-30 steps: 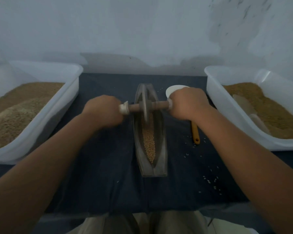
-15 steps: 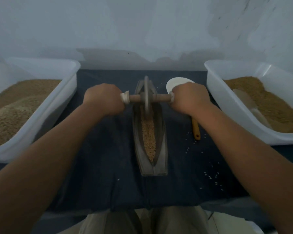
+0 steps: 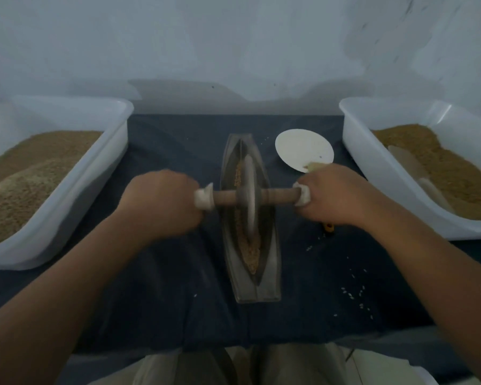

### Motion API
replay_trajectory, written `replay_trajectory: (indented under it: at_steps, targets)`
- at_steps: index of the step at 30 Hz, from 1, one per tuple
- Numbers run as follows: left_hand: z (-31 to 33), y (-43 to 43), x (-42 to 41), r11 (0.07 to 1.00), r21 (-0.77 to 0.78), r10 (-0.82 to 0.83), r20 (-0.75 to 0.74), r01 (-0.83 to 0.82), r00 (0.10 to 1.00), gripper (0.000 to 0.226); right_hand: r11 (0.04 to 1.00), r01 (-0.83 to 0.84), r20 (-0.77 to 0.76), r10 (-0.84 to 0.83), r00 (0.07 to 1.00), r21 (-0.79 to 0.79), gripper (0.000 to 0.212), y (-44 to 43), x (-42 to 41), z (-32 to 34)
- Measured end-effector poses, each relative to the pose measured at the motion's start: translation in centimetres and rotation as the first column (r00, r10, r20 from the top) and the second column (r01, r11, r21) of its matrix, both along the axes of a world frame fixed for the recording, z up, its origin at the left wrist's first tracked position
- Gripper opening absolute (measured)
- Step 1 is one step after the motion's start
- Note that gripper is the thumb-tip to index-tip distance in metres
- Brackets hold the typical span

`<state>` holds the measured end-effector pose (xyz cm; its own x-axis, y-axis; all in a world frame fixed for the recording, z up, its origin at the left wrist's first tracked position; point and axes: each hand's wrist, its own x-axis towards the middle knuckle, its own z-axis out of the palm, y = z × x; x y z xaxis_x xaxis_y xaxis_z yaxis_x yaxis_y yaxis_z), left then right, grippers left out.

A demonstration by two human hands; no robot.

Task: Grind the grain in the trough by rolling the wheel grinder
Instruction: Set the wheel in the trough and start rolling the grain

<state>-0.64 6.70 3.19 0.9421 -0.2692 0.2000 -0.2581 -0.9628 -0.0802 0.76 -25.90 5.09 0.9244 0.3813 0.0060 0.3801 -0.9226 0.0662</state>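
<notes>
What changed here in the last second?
The wheel grinder rolled from the far end of the trough toward the person, to about its middle. The left hand and right hand came with it, still gripping the axle ends. Trough, white dish and both tubs stayed put.

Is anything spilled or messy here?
Yes. Little pale grains lie scattered on the dark cloth right of the trough, outside it. A few more sit beside the trough's far end, near the white plate.
</notes>
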Motion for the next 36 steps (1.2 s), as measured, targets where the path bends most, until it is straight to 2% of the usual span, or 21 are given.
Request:
replay_trajectory:
  at_steps: [2, 4, 7, 11, 14, 16, 19, 22, 25, 30, 34, 36]
  targets:
    - [0.9, -1.0, 3.7, 0.996, -0.027, 0.085, -0.073, -0.087, 0.994, 0.033, 0.996, 0.085, 0.097, -0.087, 0.991, 0.023, 0.03, 0.9, 3.1, -0.3]
    - [1.8, -1.7, 6.2, 0.988, -0.058, 0.136, -0.079, -0.141, 0.988, 0.038, 0.988, 0.139, 0.181, -0.148, 0.972, 0.062, 0.034, 1.5, 5.6, -0.2]
    - [2.0, -2.0, 6.4, 0.988, -0.061, 0.138, -0.094, -0.144, 0.986, 0.044, 0.99, 0.125, 0.25, -0.137, 0.959, 0.062, 0.031, 2.1, 6.2, 0.4]
    - [0.0, -0.2, 1.1, 0.995, -0.057, 0.075, -0.121, -0.082, 0.99, 0.03, 0.999, 0.005, 0.142, -0.009, 0.99, 0.032, 0.032, 0.6, 1.3, 0.6]
    - [-1.5, 1.3, -4.4, 0.994, -0.097, 0.041, -0.04, -0.045, 0.998, 0.035, 0.984, -0.172, 0.297, 0.151, 0.943, 0.045, 0.032, -0.1, -3.1, 1.4]
    - [-1.9, 1.5, -5.0, 0.992, -0.115, 0.048, -0.034, -0.052, 0.998, 0.036, 0.981, -0.195, 0.294, 0.18, 0.939, 0.021, 0.031, -0.1, -3.2, 1.5]
    - [-1.6, 0.1, -1.4, 0.989, -0.085, 0.118, -0.019, -0.119, 0.993, 0.038, 1.0, -0.027, 0.226, 0.028, 0.974, -0.008, 0.037, 0.8, 0.3, 0.9]
    - [-0.4, -1.5, 5.1, 0.984, -0.034, 0.178, 0.061, -0.176, 0.982, 0.037, 0.993, 0.116, 0.284, -0.119, 0.952, 0.027, 0.033, 1.4, 4.9, -0.2]
    - [1.2, -1.8, 8.1, 0.985, -0.033, 0.169, 0.033, -0.168, 0.985, 0.049, 0.984, 0.163, 0.295, -0.175, 0.939, 0.065, 0.032, 1.7, 6.9, -0.3]
    - [-0.5, -0.6, 2.3, 0.995, -0.042, 0.084, -0.032, -0.085, 0.996, 0.036, 0.998, 0.048, 0.192, -0.057, 0.98, 0.049, 0.032, 0.8, 2.1, 0.0]
    - [-1.5, 1.3, -3.7, 0.998, -0.061, -0.022, 0.09, 0.027, 0.996, 0.038, 0.993, -0.087, 0.234, 0.066, 0.97, 0.077, 0.038, -0.4, -3.1, 0.7]
    - [-1.8, 1.5, -4.2, 0.996, -0.078, -0.03, 0.082, 0.037, 0.996, 0.038, 0.99, -0.11, 0.241, 0.086, 0.967, 0.088, 0.038, -0.5, -3.8, 0.6]
